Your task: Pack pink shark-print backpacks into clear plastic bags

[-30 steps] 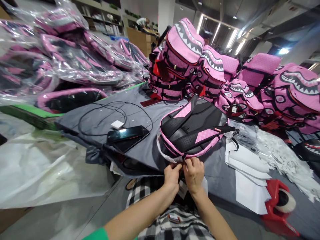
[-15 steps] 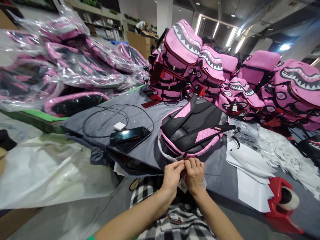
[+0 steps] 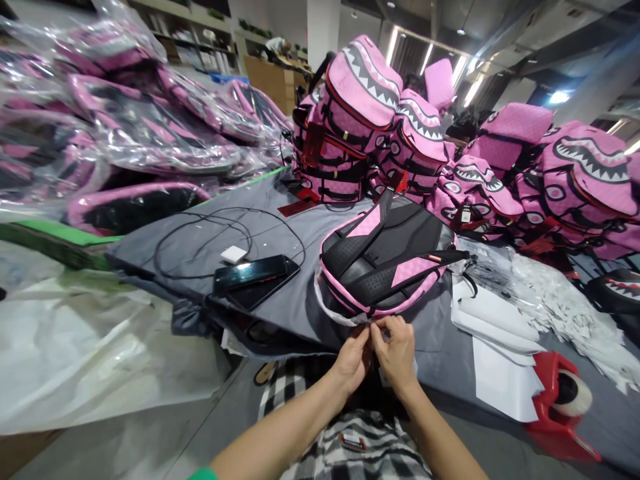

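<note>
Pack: pink-and-black backpack (image 3: pixel 400 240), strap side up, on the grey cloth (image 3: pixel 300 303), directly in front of the person.
Left hand: left hand (image 3: pixel 354 360) at the pack's near end, thumb and fingers drawn together; can't tell from here what's pinched, if anything.
Right hand: right hand (image 3: pixel 396 353) just beside it, fingers curled, tips right up by the left's; grip hidden too.
Left of pack: phone (image 3: pixel 250 272) on a dark flat item (image 3: pixel 265 289), white cube (image 3: pixel 233 254) just behind.
Right of pack: white sheets (image 3: pixel 503 383), red tape dispenser (image 3: pixel 545 407) beside them.
Behind: piled shark-mouth backpacks (image 3: pixel 350 117).
Far left: pink bags in clear plastic (image 3: pixel 160 133), heaped.
</note>
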`<control>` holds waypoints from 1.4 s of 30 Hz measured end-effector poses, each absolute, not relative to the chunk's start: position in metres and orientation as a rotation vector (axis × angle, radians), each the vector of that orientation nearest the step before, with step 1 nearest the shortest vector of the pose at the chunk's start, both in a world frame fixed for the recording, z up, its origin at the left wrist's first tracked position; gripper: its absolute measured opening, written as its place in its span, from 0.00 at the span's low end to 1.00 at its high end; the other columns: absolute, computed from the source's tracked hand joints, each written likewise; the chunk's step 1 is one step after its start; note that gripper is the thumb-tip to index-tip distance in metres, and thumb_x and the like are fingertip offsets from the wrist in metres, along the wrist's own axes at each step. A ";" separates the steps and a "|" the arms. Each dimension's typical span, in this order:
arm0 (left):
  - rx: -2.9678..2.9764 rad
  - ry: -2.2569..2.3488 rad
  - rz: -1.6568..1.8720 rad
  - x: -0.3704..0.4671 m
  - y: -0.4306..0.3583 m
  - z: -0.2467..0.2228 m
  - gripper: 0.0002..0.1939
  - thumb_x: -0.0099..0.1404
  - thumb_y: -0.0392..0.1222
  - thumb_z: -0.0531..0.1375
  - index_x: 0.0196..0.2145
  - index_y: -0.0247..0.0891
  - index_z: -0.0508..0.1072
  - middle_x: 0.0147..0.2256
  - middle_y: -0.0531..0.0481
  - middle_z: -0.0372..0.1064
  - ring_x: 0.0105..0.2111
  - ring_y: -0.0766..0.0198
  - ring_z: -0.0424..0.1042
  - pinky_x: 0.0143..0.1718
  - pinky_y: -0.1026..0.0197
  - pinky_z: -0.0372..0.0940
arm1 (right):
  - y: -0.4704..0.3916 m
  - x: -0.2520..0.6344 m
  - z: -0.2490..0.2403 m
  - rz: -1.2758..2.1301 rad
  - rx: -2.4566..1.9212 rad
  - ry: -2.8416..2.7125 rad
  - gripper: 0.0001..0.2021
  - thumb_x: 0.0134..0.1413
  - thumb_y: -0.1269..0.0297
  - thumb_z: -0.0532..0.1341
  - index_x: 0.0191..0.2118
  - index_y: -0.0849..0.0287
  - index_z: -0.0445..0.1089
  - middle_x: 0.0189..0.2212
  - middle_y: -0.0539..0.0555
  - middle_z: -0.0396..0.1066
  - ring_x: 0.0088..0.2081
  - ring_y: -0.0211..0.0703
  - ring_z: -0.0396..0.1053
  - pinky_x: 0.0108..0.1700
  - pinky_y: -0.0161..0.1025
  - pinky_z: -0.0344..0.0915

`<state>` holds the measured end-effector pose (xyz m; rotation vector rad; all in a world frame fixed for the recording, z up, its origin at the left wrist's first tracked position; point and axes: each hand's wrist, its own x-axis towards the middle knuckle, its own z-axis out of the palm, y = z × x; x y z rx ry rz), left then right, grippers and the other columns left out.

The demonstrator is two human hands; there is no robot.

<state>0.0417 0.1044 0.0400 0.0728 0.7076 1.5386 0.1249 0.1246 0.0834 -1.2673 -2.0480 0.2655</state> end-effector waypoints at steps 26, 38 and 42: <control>-0.011 1.259 1.326 0.034 0.097 0.055 0.16 0.44 0.38 0.73 0.32 0.35 0.75 0.27 0.54 0.76 0.24 0.61 0.75 0.33 0.56 0.77 | 0.053 0.472 0.105 0.141 -2.066 -0.895 0.30 0.41 0.34 0.56 0.24 0.61 0.76 0.22 0.57 0.74 0.27 0.47 0.69 0.31 0.39 0.62; 0.127 1.246 1.386 0.034 0.098 0.037 0.17 0.45 0.42 0.74 0.30 0.34 0.74 0.29 0.54 0.75 0.29 0.65 0.74 0.31 0.65 0.73 | 0.026 0.455 0.091 0.185 -1.850 -0.717 0.20 0.39 0.42 0.63 0.26 0.55 0.65 0.22 0.51 0.70 0.26 0.42 0.63 0.30 0.37 0.59; 0.194 1.298 1.445 0.036 0.102 0.025 0.19 0.42 0.46 0.74 0.30 0.35 0.74 0.28 0.55 0.74 0.27 0.65 0.72 0.31 0.64 0.72 | 0.024 0.414 0.065 0.388 -1.715 -0.635 0.26 0.43 0.34 0.58 0.25 0.52 0.53 0.16 0.41 0.52 0.18 0.34 0.48 0.20 0.32 0.49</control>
